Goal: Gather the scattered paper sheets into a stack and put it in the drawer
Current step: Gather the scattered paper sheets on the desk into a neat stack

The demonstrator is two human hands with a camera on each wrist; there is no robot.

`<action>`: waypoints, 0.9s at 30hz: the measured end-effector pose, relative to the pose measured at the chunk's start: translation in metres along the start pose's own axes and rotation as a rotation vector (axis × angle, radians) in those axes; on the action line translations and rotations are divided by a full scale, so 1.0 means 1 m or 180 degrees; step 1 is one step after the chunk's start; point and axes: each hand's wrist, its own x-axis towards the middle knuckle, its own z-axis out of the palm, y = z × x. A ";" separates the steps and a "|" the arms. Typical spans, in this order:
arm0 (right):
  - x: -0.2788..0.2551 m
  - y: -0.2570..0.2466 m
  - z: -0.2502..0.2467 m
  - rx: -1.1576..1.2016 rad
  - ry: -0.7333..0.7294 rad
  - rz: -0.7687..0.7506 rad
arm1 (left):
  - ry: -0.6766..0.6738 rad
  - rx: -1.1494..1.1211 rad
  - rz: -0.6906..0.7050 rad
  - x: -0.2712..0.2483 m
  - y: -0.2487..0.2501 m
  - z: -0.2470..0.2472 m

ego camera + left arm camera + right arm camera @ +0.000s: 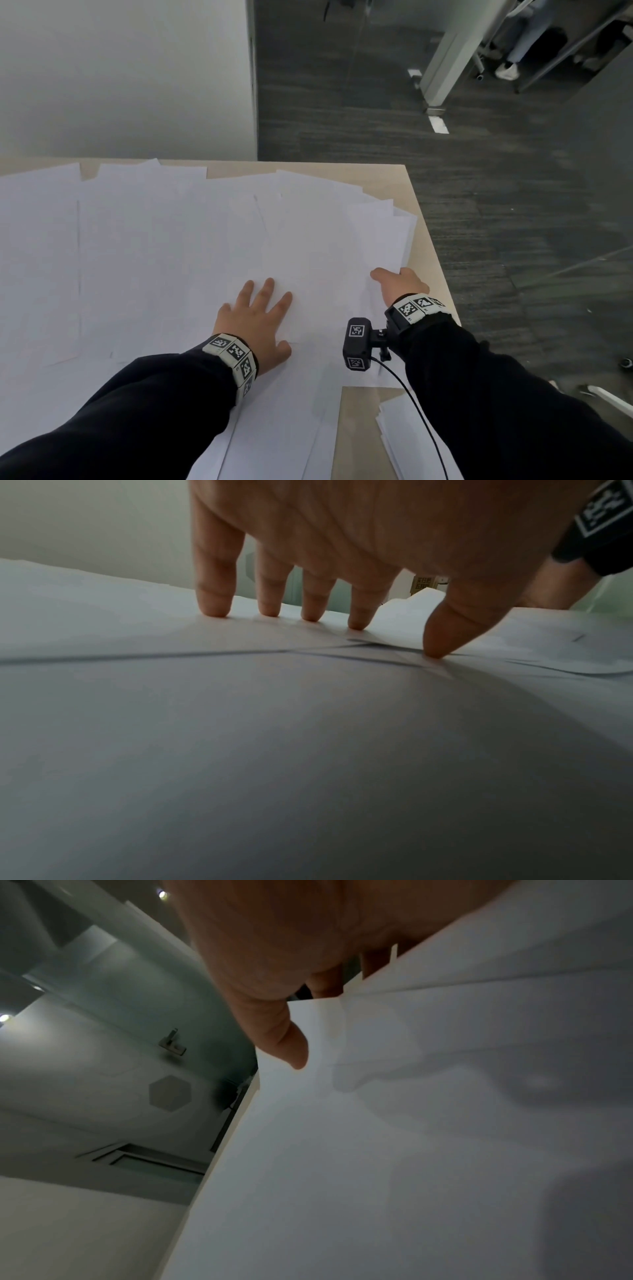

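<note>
White paper sheets (171, 246) under flat, spread left hand (255, 318); right hand (400, 282) fingers pinching their edge.

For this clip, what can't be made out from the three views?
- Drawer: in no view.
- Right hand fingers: under the sheets in the head view; in the right wrist view only the thumb is clear.
- Sheet count: overlaps hide it.
- Small pile: sleeve covers it, bottom edge cuts it.

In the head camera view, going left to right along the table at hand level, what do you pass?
Spread white paper sheets → left hand pressing flat on them → right hand gripping the sheets' right edge → bare strip of light wooden table → dark grey carpet.
</note>
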 end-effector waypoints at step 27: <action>-0.004 0.038 -0.004 0.0594 -0.0717 -0.0761 | -0.0006 -0.0298 0.0104 -0.005 -0.006 -0.001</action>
